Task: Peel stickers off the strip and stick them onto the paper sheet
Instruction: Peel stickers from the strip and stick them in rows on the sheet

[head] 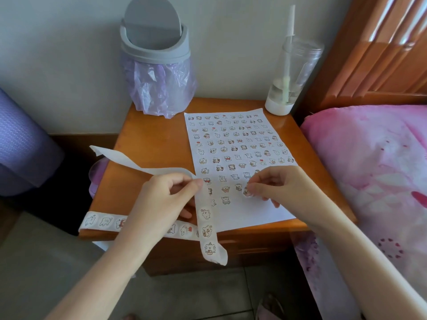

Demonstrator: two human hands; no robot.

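Far left, a purple rolled mat [20,139], not in use. The bin [154,54] with a purple liner sits at the table's [150,144] back left corner, probably for the spent backing.

The strip [205,213] runs from a bare, peeled end lifted up at the left, through the left hand [166,199], then down over the table's front edge with stickers on it. Another loaded length lies along the front edge. The left hand pinches the strip between thumb and forefinger right at the peel point, other fingers curled under. My read is that this keeps the backing taut so the next one lifts easily.

The paper sheet [272,211] lies flat on the table, rows filled from the far end and only the near rows part bare. It is placed close so reach is short.

The right hand [284,188] pinches a round sticker [247,192] at the thumb and forefinger tips, with the rest of the fingers loosely bent. It is low over the next free spot in the row. Cannot tell if the sticker touches the paper yet.

Right of that, a cup with straw [291,75] at the back corner, then a pink blanket [369,169].
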